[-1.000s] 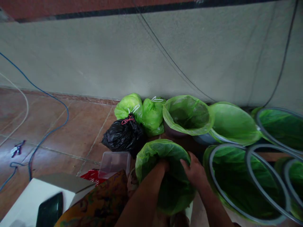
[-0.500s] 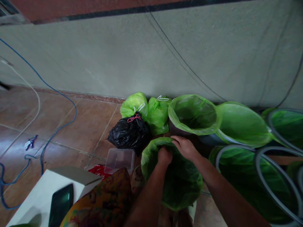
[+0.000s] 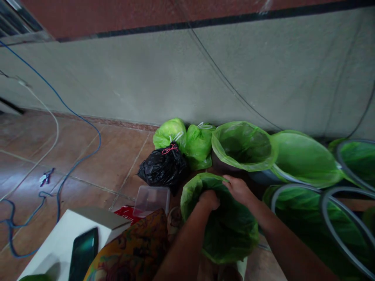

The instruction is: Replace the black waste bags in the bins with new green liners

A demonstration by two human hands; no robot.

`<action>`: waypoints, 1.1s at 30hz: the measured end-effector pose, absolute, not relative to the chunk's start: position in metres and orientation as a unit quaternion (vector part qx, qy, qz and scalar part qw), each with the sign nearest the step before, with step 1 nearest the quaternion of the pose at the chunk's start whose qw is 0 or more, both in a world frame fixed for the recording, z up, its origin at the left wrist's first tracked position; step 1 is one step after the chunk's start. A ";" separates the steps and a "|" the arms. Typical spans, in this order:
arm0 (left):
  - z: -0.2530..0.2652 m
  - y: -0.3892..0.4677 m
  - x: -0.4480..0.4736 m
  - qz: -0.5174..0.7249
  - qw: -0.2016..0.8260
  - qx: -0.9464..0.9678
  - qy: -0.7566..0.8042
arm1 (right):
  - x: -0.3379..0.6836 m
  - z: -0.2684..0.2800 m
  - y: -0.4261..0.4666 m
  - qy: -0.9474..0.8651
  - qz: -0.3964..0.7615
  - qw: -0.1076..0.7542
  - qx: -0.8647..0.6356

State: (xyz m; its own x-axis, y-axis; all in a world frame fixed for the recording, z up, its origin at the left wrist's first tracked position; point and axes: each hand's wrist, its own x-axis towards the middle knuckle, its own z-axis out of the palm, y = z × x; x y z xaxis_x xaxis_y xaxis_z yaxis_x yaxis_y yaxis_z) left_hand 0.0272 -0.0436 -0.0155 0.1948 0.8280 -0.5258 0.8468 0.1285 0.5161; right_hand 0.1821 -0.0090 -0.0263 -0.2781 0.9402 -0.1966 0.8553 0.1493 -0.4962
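A bin lined with a translucent green bag (image 3: 231,234) stands right in front of me. My left hand (image 3: 208,200) is closed on the liner's far rim from inside. My right hand (image 3: 238,189) grips the same rim just to the right, fingers folded over the edge. Beyond it stands another green-lined bin (image 3: 243,146), open and upright. Two tied green bags (image 3: 187,142) and a tied black bag (image 3: 162,169) lie left of it against the wall.
Several more green-lined bins with grey hoops (image 3: 322,210) crowd the right. A clear plastic box (image 3: 152,200), a red item and a white box with a dark phone (image 3: 83,251) sit at lower left. Blue and white cables (image 3: 73,164) trail over the tiled floor.
My right hand moved from the liner's right side to its far rim, beside the left hand. The view shifted slightly right and down.
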 end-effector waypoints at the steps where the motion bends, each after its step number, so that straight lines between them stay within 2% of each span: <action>1: -0.004 -0.042 0.027 -0.026 0.389 0.663 0.639 | 0.187 -0.028 -0.013 -0.739 0.259 0.092 -0.615; 3: 0.019 -0.034 0.024 -0.003 0.353 0.663 0.660 | 0.197 -0.031 -0.025 -0.705 0.251 0.108 -0.655; 6: 0.049 -0.014 0.011 0.126 0.279 0.634 0.710 | 0.207 -0.032 -0.044 -0.662 0.262 0.114 -0.693; 9: 0.058 0.013 -0.002 0.194 0.227 0.614 0.731 | 0.208 -0.025 -0.056 -0.635 0.254 0.123 -0.719; 14: 0.040 0.036 -0.006 0.116 0.241 0.701 0.661 | 0.195 -0.005 -0.039 -0.624 0.193 0.219 -0.725; 17: 0.030 0.028 -0.002 0.083 0.247 0.731 0.630 | 0.185 0.000 -0.020 -0.643 0.202 0.237 -0.700; 21: 0.022 0.014 0.000 0.100 0.220 0.740 0.627 | 0.180 -0.004 -0.013 -0.660 0.206 0.232 -0.684; 27: 0.009 0.010 -0.013 0.114 0.221 0.758 0.603 | 0.189 -0.015 -0.026 -0.631 0.232 0.319 -0.668; 30: 0.008 0.012 -0.022 0.103 0.216 0.780 0.578 | 0.194 -0.020 -0.029 -0.660 0.226 0.306 -0.648; 33: 0.013 0.012 -0.026 0.066 0.208 0.798 0.562 | 0.194 -0.020 -0.030 -0.702 0.202 0.257 -0.632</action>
State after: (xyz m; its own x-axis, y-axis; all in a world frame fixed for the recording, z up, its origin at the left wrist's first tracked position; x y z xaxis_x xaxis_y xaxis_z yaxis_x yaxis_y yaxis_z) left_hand -0.0257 0.0117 0.0127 0.3606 0.9238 -0.1285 0.8691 -0.2827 0.4058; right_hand 0.1944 -0.0296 -0.0198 -0.0681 0.9921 0.1055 0.7838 0.1187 -0.6096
